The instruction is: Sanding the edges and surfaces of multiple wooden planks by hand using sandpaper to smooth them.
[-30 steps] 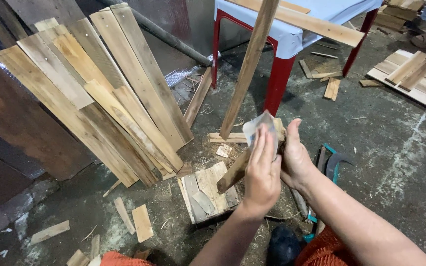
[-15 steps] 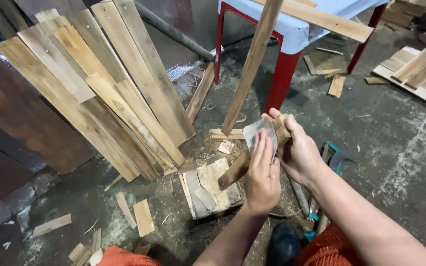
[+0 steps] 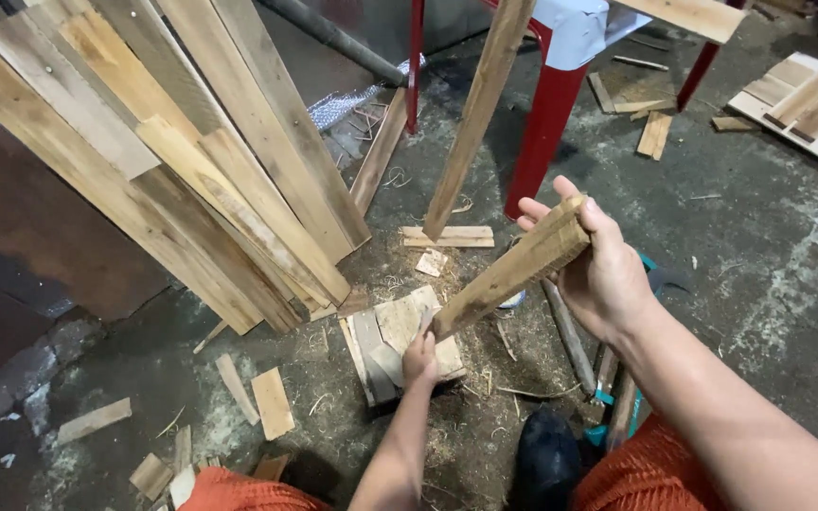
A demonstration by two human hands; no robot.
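My right hand (image 3: 603, 279) grips the upper end of a short, thick wooden stick (image 3: 508, 274) that slants down to the left. My left hand (image 3: 420, 358) is curled at the stick's lower end, with a grey sliver of a sanding sheet (image 3: 425, 320) showing above its fingers. The rest of the sheet is hidden. Both hands are above a square slatted wooden block (image 3: 381, 345) that lies on the sawdust-strewn floor.
Long planks (image 3: 191, 170) lean in a stack at the left. A red-legged table (image 3: 546, 123) stands behind, with a slat (image 3: 480, 114) leaning on it. Wood scraps (image 3: 272, 402) litter the floor, and boards (image 3: 807, 95) lie at the far right. Teal-handled tools (image 3: 608, 383) lie beside my knee.
My left hand slid from the stick's upper end down to its lower end. The pale sheet, plain to see before, is now mostly hidden. The camera came closer.
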